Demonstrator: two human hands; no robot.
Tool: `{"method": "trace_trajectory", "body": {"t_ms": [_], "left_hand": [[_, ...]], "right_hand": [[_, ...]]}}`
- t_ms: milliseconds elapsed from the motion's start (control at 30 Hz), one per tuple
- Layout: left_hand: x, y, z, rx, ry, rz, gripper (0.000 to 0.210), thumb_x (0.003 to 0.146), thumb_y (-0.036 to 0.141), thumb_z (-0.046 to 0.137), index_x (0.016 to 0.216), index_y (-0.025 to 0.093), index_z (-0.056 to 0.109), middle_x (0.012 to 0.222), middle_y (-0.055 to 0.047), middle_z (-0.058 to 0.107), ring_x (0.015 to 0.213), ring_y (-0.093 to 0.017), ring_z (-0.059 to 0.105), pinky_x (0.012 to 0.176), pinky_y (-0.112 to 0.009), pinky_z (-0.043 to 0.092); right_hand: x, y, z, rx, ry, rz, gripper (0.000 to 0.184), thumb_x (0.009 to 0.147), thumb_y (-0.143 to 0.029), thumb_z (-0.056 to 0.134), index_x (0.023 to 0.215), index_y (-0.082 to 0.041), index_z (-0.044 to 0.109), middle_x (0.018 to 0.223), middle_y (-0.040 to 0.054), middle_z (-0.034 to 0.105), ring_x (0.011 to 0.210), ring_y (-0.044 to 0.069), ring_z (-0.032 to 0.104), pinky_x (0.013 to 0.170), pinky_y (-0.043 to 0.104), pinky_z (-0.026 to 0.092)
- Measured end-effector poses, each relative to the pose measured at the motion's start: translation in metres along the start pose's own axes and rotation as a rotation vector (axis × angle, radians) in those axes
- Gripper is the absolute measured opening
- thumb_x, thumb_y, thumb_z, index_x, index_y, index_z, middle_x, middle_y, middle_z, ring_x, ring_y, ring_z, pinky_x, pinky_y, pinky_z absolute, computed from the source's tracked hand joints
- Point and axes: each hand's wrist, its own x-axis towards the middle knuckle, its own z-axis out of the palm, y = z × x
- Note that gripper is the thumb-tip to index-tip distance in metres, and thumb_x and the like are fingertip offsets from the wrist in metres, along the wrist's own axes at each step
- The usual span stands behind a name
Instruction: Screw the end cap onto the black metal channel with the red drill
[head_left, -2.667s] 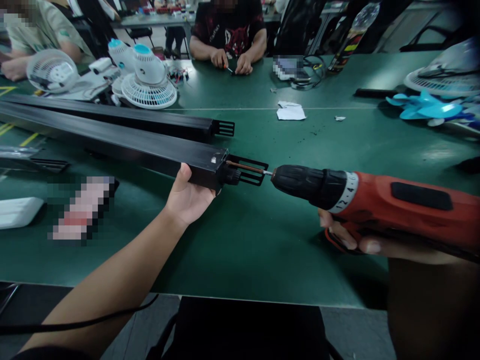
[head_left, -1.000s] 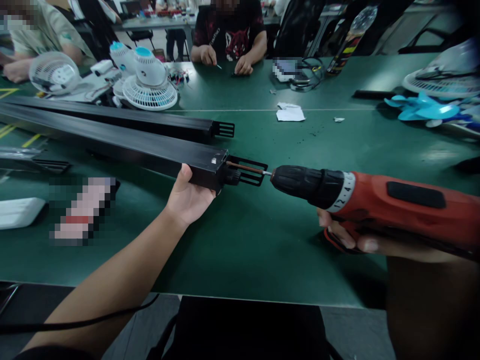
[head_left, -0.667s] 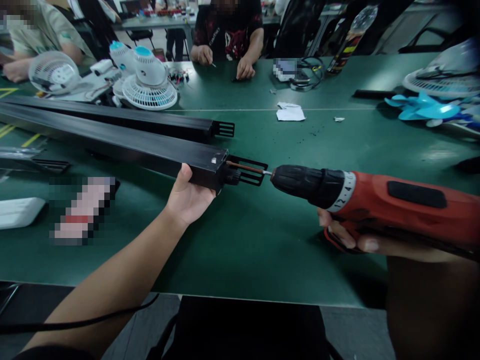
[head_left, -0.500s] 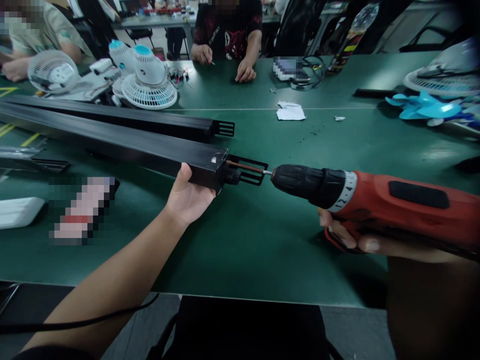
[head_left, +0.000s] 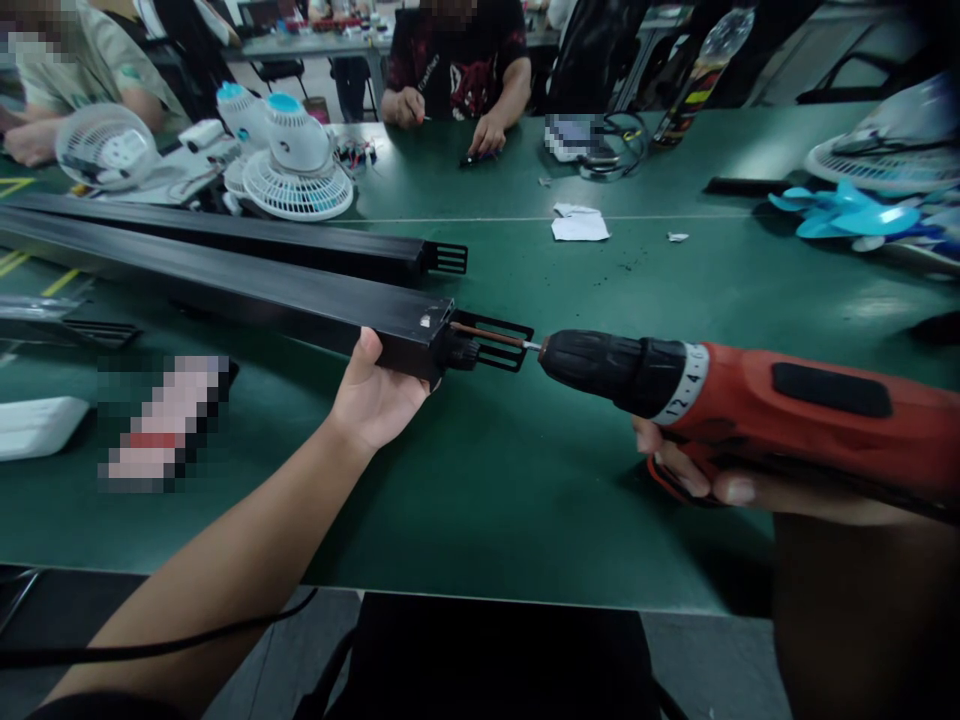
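My left hand (head_left: pixel 381 400) is wrapped round the near end of a long black rectangular housing (head_left: pixel 300 285), its thumb on the near side and its fingers underneath. A black slotted bracket (head_left: pixel 510 338) and a black ribbed knob (head_left: pixel 461 352) stick out of that end. In my right hand (head_left: pixel 697 480) is a red and black power drill (head_left: pixel 795 395), held level and pointing left. Its long brownish bit (head_left: pixel 487 335) reaches to the housing's end face beside the bracket; the tip's exact seat is too small to tell.
Behind lies a second black housing (head_left: pixel 360 245). On the green table (head_left: pixel 525 500) are a phone (head_left: pixel 169 425), white fans (head_left: pixel 296 180), a paper scrap (head_left: pixel 580 223), blue fan blades (head_left: pixel 844 210) and a bottle (head_left: pixel 701 85). Across the table a person's hands (head_left: pixel 487 137) handle a small dark part.
My hands, the drill and the housing look nearly unchanged, apart from a very slight shift of the view. The hands of the person opposite have moved a little.
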Motion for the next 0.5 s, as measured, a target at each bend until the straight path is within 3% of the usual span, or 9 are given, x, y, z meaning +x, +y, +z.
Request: {"method": "trace_trajectory", "body": {"t_ms": [200,300,400,500], "left_hand": [[-0.0001,0.0001,-0.0018,0.014,-0.007,0.005,0.073,0.106,0.072,0.106,0.163,0.032,0.085,0.159,-0.01,0.093,0.156,-0.036,0.087,0.104,-0.035,0.078],[0.0006,-0.0024,-0.0004,0.019,0.012,0.027,0.074,0.104,0.077,0.107,0.158,0.031,0.087,0.158,-0.01,0.093,0.16,-0.037,0.085,0.109,-0.037,0.078],[0.0011,-0.0046,0.0006,0.039,0.055,0.05,0.073,0.102,0.08,0.107,0.151,0.028,0.09,0.155,-0.012,0.094,0.163,-0.04,0.083,0.11,-0.038,0.078],[0.001,-0.0044,-0.0001,0.028,0.041,0.047,0.075,0.102,0.08,0.107,0.154,0.029,0.09,0.153,-0.011,0.095,0.164,-0.038,0.083,0.111,-0.037,0.078]], "right_hand": [[0.0028,-0.0045,0.003,-0.015,0.03,0.024,0.049,0.123,-0.074,0.087,0.149,-0.033,0.081,0.095,0.0024,0.08,0.078,0.024,0.076,0.081,0.044,0.07],[0.0022,-0.0034,0.0012,-0.006,0.022,0.045,0.045,0.125,-0.068,0.088,0.151,-0.033,0.083,0.102,0.005,0.083,0.082,0.025,0.079,0.084,0.045,0.072],[0.0012,0.0001,-0.0003,0.021,0.04,-0.05,0.042,0.124,-0.063,0.091,0.152,-0.033,0.086,0.095,0.0028,0.081,0.074,0.022,0.074,0.075,0.04,0.068],[0.0016,0.0023,0.0009,0.005,0.037,-0.034,0.039,0.124,-0.062,0.091,0.152,-0.035,0.087,0.099,0.004,0.084,0.075,0.022,0.077,0.079,0.041,0.072]]}}
